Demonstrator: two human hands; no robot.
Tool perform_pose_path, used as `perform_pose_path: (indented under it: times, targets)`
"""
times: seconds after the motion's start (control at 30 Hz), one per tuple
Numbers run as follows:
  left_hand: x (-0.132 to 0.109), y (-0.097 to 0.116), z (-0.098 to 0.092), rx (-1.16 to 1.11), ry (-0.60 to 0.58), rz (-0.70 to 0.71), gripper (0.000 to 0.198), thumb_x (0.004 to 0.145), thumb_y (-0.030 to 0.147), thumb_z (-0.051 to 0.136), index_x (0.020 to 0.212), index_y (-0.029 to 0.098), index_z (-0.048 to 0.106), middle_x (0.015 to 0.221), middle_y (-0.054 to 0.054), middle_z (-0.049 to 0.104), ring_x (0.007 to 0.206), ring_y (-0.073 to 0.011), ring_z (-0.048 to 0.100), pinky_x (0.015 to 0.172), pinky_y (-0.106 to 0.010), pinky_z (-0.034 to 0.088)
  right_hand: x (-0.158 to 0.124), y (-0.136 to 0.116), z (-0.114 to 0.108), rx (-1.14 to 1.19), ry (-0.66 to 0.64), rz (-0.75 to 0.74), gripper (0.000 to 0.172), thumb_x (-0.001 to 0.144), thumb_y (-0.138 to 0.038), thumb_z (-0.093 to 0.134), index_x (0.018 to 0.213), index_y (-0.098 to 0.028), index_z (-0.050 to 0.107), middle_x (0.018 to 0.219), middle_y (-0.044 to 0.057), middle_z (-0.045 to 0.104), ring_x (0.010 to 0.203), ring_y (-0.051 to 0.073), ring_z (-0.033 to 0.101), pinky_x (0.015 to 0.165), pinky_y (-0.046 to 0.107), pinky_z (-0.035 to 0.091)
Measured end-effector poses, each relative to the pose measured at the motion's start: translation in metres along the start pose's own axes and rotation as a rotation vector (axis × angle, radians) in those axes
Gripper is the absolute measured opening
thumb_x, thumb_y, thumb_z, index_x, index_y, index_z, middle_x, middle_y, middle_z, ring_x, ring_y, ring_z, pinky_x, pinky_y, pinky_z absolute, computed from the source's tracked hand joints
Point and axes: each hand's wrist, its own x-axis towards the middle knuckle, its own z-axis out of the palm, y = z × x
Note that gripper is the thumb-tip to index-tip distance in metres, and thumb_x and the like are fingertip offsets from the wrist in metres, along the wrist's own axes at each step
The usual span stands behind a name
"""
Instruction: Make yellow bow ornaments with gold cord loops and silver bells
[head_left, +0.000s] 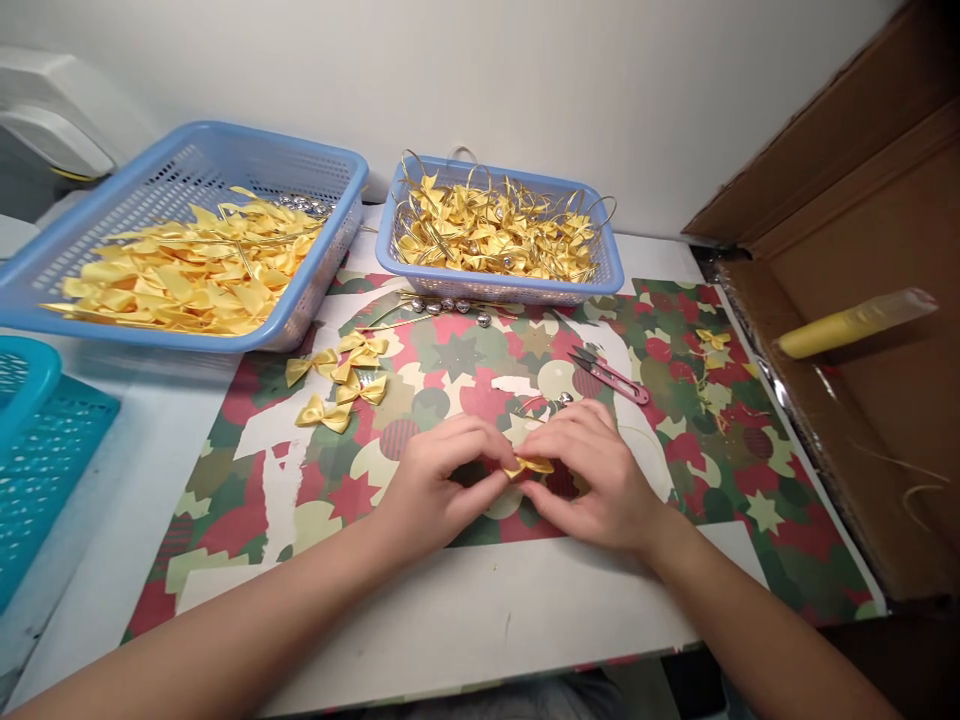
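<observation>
Between my two hands, low over the patterned paper, is a small yellow ribbon bow (534, 465). My left hand (450, 475) pinches its left end between thumb and fingers. On the other side my right hand (589, 465) is closed on the bow too, its fingertips partly hiding it. Just beyond my right fingers lie a silver bell (565, 398) and a bit of gold cord. Pink thread snips (611, 376) rest past my right hand. Several loose yellow bows (322, 413) sit to the left, beyond my left hand.
A large blue basket (300, 325) holds yellow bows and bells at the back left. A smaller blue basket (502, 288) contains bows with gold cords. Loose bells (448, 304) lie before it. Right stands a cardboard box (862, 200) with a yellow tube (847, 325); left, a teal basket (52, 470).
</observation>
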Motion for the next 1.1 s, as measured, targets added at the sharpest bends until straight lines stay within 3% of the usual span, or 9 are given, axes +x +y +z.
perform_pose_path:
  times: [0.2,0.27,0.33,0.43,0.5,0.63,0.73,1.1]
  targets:
    - [0.002,0.003,-0.001,-0.09,-0.01,-0.116,0.007,0.083,0.017,0.067,0.077,0.016,0.064,0.077,-0.004,0.07,0.072,-0.0126,0.065,0.066,-0.024,0.051,0.0,0.0,-0.002,0.176,0.036,0.144,0.011,0.089,-0.015,0.06,0.096,-0.022,0.066,0.077,0.001,0.07,0.071,0.015,0.061,0.074,0.034,0.047]
    - [0.001,0.002,-0.001,-0.159,-0.031,-0.17,0.002,0.085,0.016,0.064,0.084,0.016,0.063,0.079,-0.004,0.07,0.071,-0.0122,0.064,0.065,-0.024,0.052,-0.002,-0.001,-0.001,0.268,0.003,0.255,0.013,0.09,-0.018,0.06,0.101,-0.022,0.066,0.079,0.002,0.069,0.068,0.014,0.061,0.066,0.03,0.049]
    - [-0.001,0.001,-0.001,-0.244,-0.049,-0.213,0.009,0.086,0.017,0.063,0.095,0.017,0.061,0.083,-0.004,0.068,0.073,-0.0121,0.063,0.066,-0.023,0.053,-0.005,-0.002,0.0,0.4,-0.031,0.367,0.013,0.091,-0.022,0.058,0.103,-0.022,0.063,0.082,0.002,0.069,0.068,0.013,0.063,0.059,0.026,0.05]
    - [-0.003,-0.001,-0.001,-0.352,-0.103,-0.25,0.012,0.089,0.018,0.06,0.101,0.018,0.06,0.086,-0.003,0.067,0.075,-0.0115,0.062,0.068,-0.023,0.052,-0.006,-0.003,0.004,0.576,-0.069,0.433,0.009,0.095,-0.024,0.053,0.103,-0.022,0.056,0.081,0.001,0.068,0.07,0.013,0.066,0.055,0.023,0.049]
    - [-0.003,-0.001,-0.001,-0.405,-0.136,-0.286,0.006,0.091,0.02,0.058,0.095,0.018,0.062,0.084,-0.002,0.066,0.074,-0.0102,0.061,0.067,-0.021,0.051,-0.006,-0.005,0.005,0.495,0.014,0.383,0.005,0.093,-0.021,0.055,0.098,-0.023,0.056,0.08,0.0,0.066,0.072,0.013,0.065,0.058,0.024,0.05]
    - [-0.001,-0.001,-0.001,-0.486,-0.122,-0.374,0.008,0.092,0.022,0.058,0.091,0.019,0.065,0.082,0.0,0.065,0.071,-0.0082,0.058,0.064,-0.018,0.047,-0.002,-0.008,0.007,0.047,0.273,0.102,0.012,0.083,-0.011,0.066,0.079,-0.021,0.061,0.081,0.002,0.064,0.08,0.017,0.059,0.071,0.033,0.047]
    - [0.0,0.0,-0.001,-0.473,-0.129,-0.411,0.008,0.091,0.023,0.06,0.093,0.019,0.067,0.082,0.0,0.066,0.071,-0.0085,0.057,0.063,-0.018,0.047,-0.001,-0.008,0.008,-0.082,0.267,0.03,0.01,0.083,-0.011,0.067,0.079,-0.02,0.064,0.078,0.002,0.066,0.075,0.017,0.056,0.072,0.035,0.044]
    - [0.001,0.001,0.001,-0.371,-0.104,-0.47,0.017,0.082,0.027,0.068,0.091,0.013,0.072,0.069,-0.003,0.067,0.059,-0.0112,0.057,0.055,-0.023,0.046,-0.003,-0.007,0.012,-0.159,0.237,0.037,0.013,0.084,-0.009,0.066,0.078,-0.02,0.063,0.078,-0.001,0.07,0.077,0.015,0.057,0.077,0.035,0.038]
